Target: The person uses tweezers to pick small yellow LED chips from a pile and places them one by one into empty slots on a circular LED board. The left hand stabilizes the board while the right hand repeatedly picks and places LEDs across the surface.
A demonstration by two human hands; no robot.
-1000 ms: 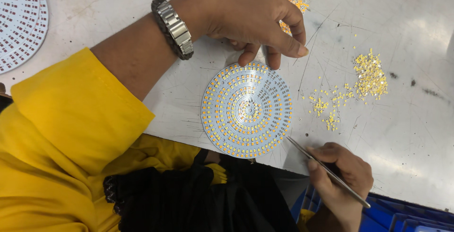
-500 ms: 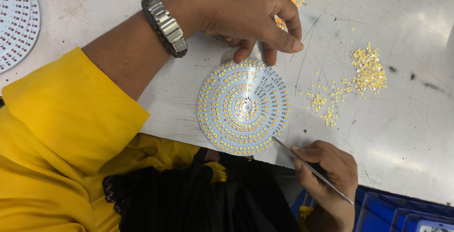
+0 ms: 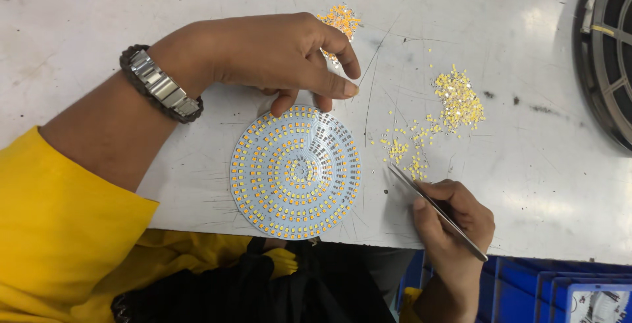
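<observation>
The left hand (image 3: 276, 53) arches loosely open over the white surface (image 3: 513, 185), its fingertips (image 3: 283, 102) touching the rim of the round LED board (image 3: 296, 171) at twelve o'clock, while the right hand (image 3: 454, 221) pinches a pair of metal tweezers (image 3: 434, 211) (tips pointing toward ten o'clock, just beside the board's three o'clock edge). The board lies flat near the surface's front edge. Loose yellow chips (image 3: 454, 99) lie scattered at its two o'clock, a smaller orange pile (image 3: 339, 17) sits behind the left hand, and a dark round grille (image 3: 602, 53) lies far at two o'clock.
</observation>
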